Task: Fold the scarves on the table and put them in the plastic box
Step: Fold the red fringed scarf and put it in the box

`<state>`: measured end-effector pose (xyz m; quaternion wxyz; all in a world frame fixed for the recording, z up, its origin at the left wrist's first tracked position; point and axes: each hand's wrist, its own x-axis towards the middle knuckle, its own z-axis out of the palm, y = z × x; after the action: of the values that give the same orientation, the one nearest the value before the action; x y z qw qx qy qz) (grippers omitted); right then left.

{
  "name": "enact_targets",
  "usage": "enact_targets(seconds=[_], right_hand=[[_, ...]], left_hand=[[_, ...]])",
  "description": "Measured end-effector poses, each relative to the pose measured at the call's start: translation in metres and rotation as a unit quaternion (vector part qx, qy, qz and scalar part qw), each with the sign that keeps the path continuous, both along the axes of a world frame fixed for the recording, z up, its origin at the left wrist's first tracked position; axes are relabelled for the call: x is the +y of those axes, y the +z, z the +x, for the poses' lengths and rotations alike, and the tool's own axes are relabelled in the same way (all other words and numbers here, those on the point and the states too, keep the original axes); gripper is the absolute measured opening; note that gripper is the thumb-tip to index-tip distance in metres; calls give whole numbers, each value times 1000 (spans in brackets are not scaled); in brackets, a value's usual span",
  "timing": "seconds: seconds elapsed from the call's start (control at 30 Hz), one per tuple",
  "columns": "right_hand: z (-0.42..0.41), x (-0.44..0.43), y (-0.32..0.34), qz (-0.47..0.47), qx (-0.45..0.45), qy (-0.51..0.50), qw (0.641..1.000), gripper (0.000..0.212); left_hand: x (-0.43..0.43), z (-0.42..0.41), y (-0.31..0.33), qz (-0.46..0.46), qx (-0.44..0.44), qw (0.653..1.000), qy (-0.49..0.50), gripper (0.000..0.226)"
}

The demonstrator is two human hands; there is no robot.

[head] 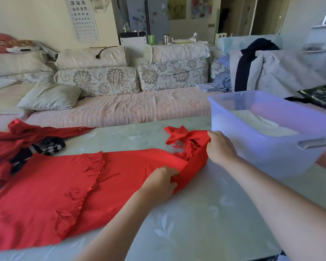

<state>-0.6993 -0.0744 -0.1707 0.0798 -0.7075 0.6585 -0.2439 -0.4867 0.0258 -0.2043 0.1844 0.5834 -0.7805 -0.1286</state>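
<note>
From the head view, we've got the big red scarf (pixel 68 189) spread flat across the left and middle of the table (pixel 196 223), fringe lying across it. Our left hand (pixel 158 182) has its fingers curled in, pinching the near edge at the scarf's right end. Our right hand (pixel 220 147) is clamped on the far corner of that same end, right by the tassels, just beside the plastic box (pixel 252 151). The box sits at the right side of the table with a pale folded cloth (pixel 260 121) inside. Over at the far left there's another red scarf (pixel 17 136) in a heap, with a black and white checked scarf (pixel 45 147) tangled in it. A flowery sofa (pixel 120 108) runs behind the table
</note>
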Motion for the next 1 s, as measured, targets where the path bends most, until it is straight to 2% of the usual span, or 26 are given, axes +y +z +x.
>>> enact_targets(seconds=[0.07, 0.17, 0.23, 0.3, 0.37, 0.43, 0.5, 0.57, 0.63, 0.7, 0.77, 0.83, 0.9, 1.0], right_hand=[[-5, 3, 4, -16, -41, 10, 999, 46], [-7, 11, 0, 51, -98, 75, 991, 36], [-8, 14, -2, 71, -78, 85, 991, 24], [-4, 16, -4, 71, -30, 84, 994, 9], [3, 12, -15, 59, 21, 95, 994, 34], [13, 8, -22, 44, 55, 116, 991, 54], [22, 3, -26, 37, 92, 139, 985, 66], [31, -2, -29, 48, 134, 144, 979, 69], [35, -7, -31, 40, 160, 136, 977, 49], [37, -8, -29, 3, 165, 114, 980, 21], [33, -8, -21, -58, 167, 73, 981, 20], [25, -6, -8, -112, 208, 19, 972, 24], [17, -6, 2, -46, 299, -55, 951, 30], [8, 2, 8, 157, 392, -110, 900, 36]], left_hand=[[4, -1, 5, 13, -20, 999, -27, 31], [8, 0, 9, 94, -123, 985, -75, 35], [8, -1, 11, 143, -149, 975, -87, 33], [5, -5, 13, 147, -108, 979, -89, 36], [-5, -8, 13, 119, -60, 988, -78, 35], [-20, -10, 12, 77, -29, 995, -60, 43], [-34, -11, 10, 29, -21, 999, -32, 43], [-48, -10, 5, -15, -7, 1000, 3, 38], [-62, -8, -3, -33, 2, 999, 30, 32], [-74, -4, -13, 3, -28, 999, 38, 38], [-79, 0, -21, 58, -75, 995, 23, 57], [-82, 3, -26, 63, -147, 987, 15, 62], [-82, 3, -29, 47, -187, 981, 18, 58], [-87, 2, -25, 63, -181, 981, 24, 53]])
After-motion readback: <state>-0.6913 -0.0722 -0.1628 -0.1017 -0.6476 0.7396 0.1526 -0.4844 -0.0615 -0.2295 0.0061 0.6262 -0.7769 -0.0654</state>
